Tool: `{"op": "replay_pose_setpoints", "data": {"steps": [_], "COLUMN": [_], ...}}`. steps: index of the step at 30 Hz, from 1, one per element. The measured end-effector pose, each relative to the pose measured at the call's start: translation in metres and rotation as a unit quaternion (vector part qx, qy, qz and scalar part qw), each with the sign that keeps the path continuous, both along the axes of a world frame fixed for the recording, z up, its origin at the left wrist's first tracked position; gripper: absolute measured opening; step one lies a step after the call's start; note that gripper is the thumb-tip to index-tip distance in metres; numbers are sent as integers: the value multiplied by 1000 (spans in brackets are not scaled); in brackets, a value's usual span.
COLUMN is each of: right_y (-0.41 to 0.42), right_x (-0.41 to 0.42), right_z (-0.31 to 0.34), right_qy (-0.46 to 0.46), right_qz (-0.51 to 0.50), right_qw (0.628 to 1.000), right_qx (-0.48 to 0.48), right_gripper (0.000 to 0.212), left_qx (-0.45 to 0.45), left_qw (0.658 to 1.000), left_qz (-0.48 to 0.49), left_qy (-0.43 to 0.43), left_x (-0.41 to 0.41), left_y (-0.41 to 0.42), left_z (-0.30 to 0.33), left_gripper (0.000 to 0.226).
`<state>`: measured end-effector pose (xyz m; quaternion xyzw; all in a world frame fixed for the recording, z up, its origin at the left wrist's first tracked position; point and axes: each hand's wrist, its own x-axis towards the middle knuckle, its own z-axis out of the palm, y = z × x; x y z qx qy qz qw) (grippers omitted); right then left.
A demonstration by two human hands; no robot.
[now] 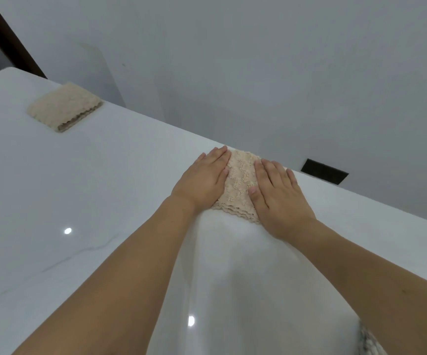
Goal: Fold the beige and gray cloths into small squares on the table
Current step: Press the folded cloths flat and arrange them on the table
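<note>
- Head view: we are looking down along both bare forearms at a glossy white table (pixel 79 190), whose far edge is running diagonally across the picture against a plain gray wall (pixel 258 60).
- We are pressing a folded beige cloth (pixel 240 185) flat near that far edge; it is lying as a small thick square, and its scalloped edges are showing stacked in layers on the side nearest us.
- Our left hand (pixel 203 179) is lying open, palm down, fingers straight and close together, covering the left part of this cloth, with the fingertips pointing toward the wall.
- Our right hand (pixel 280 194) is likewise lying open and flat, palm down, on the right part of the cloth, its thumb resting on the fabric; neither hand is gripping anything.
- Between the two hands a strip of the cloth's textured top is showing bare.
- A second folded beige cloth (pixel 65 108) is sitting well apart, far off to the left near the table's far corner, already a small square with its layered edges facing us.
- At the bottom right, just beside our right forearm, a bit of gray and whitish knobbly fabric (pixel 368 342) is peeking into the picture; we cannot tell its shape or whether it is folded.
- Small round light reflections (pixel 67 230) are glinting on the tabletop, and faint gray veins are running through its surface.
- A dark rectangular opening (pixel 323 171) is showing beyond the table edge to the right, and a dark slanting beam (pixel 7 34) is crossing the upper left corner.
</note>
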<state>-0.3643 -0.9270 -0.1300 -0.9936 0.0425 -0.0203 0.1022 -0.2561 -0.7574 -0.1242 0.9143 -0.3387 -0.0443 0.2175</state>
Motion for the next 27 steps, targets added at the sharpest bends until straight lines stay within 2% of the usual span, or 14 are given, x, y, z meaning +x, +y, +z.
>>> {"op": "replay_pose_setpoints", "data": {"steps": [12,14,16,17,18,19,21,23,24,27], "right_y": [1,2,-2,-8,-16,-26,-48,-64,-67,-62], "right_x": [2,3,2,4,8,14,34,59,71,96], "right_z": [-5,-7,-3,3,10,19,42,58,61,48], "right_qy": [-13,-12,-9,-9,-17,-34,-27,57,95,157], "right_qz": [2,9,24,37,54,73,107,140,161,225], "right_qw": [1000,1000,1000,999,997,991,954,878,854,840], "right_qx": [-1,-2,11,30,59,103,277,453,486,468], "right_gripper": [74,73,74,74,74,72,61,48,46,46], "left_qx": [18,20,-26,-75,-140,-212,-330,-394,-418,-469], "left_qw": [1000,998,989,972,940,892,795,739,719,665], "left_qz": [15,48,143,221,311,398,508,545,553,577], "left_qy": [17,27,26,10,-6,-12,10,42,52,67], "left_x": [-2,-4,-14,-22,-33,-46,-71,-95,-104,-107], "left_y": [-1,-1,-3,-6,-9,-15,-34,-61,-75,-103], "left_z": [4,6,7,9,11,14,21,25,26,28], "left_gripper": [50,51,51,51,50,50,49,50,50,50]}}
